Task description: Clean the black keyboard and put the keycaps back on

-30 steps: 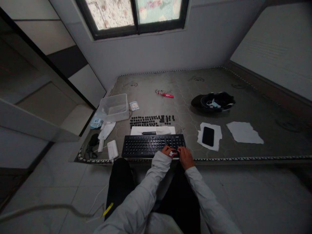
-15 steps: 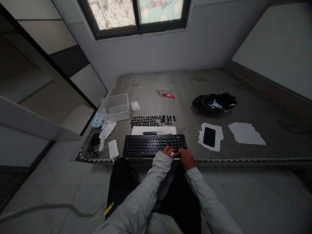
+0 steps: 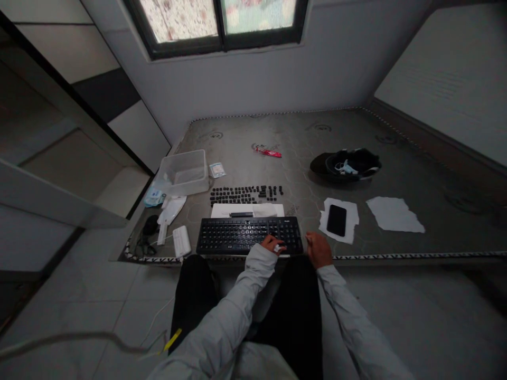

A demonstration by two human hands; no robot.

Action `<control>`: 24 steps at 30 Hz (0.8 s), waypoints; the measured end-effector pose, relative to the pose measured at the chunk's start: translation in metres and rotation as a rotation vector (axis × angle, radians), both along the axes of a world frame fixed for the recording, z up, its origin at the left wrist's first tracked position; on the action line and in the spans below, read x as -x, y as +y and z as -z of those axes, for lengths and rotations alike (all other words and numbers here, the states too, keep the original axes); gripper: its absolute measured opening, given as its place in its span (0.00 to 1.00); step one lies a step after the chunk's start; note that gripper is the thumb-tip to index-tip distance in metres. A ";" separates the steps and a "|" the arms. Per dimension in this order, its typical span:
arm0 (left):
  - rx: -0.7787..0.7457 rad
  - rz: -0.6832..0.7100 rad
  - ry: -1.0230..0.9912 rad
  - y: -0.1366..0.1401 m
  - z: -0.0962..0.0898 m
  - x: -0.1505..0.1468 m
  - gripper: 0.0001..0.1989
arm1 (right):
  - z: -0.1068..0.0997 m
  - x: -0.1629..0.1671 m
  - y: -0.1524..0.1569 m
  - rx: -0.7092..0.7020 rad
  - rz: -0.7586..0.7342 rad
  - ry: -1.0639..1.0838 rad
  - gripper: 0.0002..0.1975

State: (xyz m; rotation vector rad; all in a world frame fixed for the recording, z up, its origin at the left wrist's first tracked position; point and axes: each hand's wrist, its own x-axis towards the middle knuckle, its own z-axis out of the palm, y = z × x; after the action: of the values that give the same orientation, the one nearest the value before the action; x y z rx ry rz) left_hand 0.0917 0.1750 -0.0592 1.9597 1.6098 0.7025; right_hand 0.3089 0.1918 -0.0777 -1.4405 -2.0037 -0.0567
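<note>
In front of me lies a black keyboard [image 3: 225, 237], its long side along the front edge of the mattress. My left hand [image 3: 270, 244] rests over its lower right part, fingers curled round a small white wad [image 3: 278, 247], perhaps tissue. Just off the keyboard's right end is my right hand [image 3: 319, 250], its fingers pinched together; anything between them is too small to make out. Behind the keyboard a white sheet [image 3: 216, 210] carries a dark slim tool [image 3: 241, 215]. Beyond that, several small black keycaps [image 3: 233, 195] lie in rows.
A clear plastic box [image 3: 184, 174] stands at the left, near a small packet [image 3: 217, 169] and a white power strip [image 3: 181, 241]. On the right are a phone [image 3: 336, 220] on torn paper, another paper sheet [image 3: 395, 215] and a black cap [image 3: 344, 164]. A red packet [image 3: 269, 152] lies farther back.
My right hand has moved right, off the keyboard's corner and away from my left hand. My left hand stays over the keyboard with the white wad. The view has shifted slightly.
</note>
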 end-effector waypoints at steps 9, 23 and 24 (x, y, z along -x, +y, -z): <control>-0.035 0.023 -0.049 0.002 0.005 0.005 0.13 | -0.026 0.030 -0.020 0.192 0.132 0.505 0.14; -0.121 0.126 -0.016 -0.003 0.015 0.012 0.11 | -0.002 0.056 -0.054 0.098 0.057 0.325 0.11; -0.119 0.131 -0.016 -0.004 0.012 0.013 0.11 | -0.002 0.055 -0.053 0.094 0.050 0.311 0.11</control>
State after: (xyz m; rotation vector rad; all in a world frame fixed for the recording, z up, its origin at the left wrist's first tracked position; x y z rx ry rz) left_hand 0.0792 0.1710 -0.0709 2.1170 1.4452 0.7751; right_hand 0.2543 0.1385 -0.0756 -1.4582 -1.7358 0.2292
